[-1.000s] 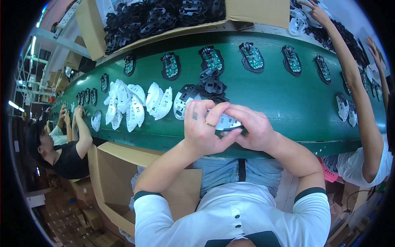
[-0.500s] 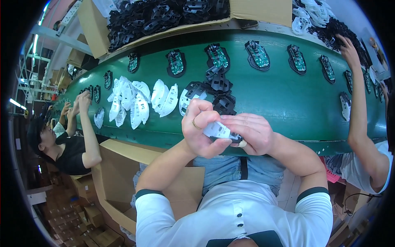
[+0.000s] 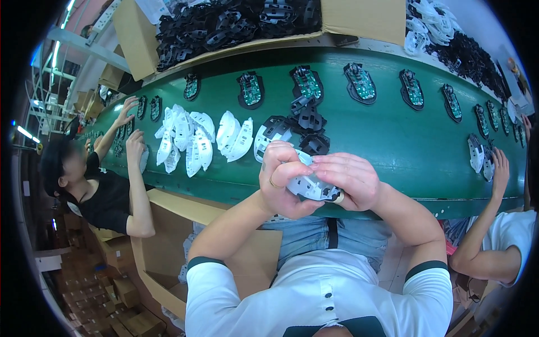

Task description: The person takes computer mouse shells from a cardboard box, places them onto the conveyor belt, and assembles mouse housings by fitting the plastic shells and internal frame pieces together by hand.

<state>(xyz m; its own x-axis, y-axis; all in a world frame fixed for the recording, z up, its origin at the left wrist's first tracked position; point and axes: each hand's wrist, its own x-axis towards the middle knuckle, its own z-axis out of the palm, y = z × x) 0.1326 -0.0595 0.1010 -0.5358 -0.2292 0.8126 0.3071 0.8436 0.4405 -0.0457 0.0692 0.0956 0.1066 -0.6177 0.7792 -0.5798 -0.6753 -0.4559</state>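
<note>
My left hand [image 3: 285, 181] and my right hand [image 3: 355, 181] are closed on one white plastic mouse shell [image 3: 310, 189], above the near edge of the green belt. The fingers of both cover part of it. Just beyond my hands lies another white shell with a black part on it [image 3: 272, 133]. Loose black plastic parts [image 3: 310, 119] sit beside that one. To the left, white shells [image 3: 199, 147] are heaped on the belt, with a few more [image 3: 234, 136] close by.
Mouse bases with green circuit boards [image 3: 359, 83] line the far side of the belt [image 3: 393, 151]. Behind it stands a carton of black parts [image 3: 224, 25]. An open cardboard box [image 3: 247, 250] is at my left. Co-workers' hands reach in at left [image 3: 135, 150] and right [image 3: 499, 171].
The shell in my hands has turned, showing more of its white side. The right co-worker's hand has come down from the far pile to white shells nearby. The left co-worker's hands have shifted.
</note>
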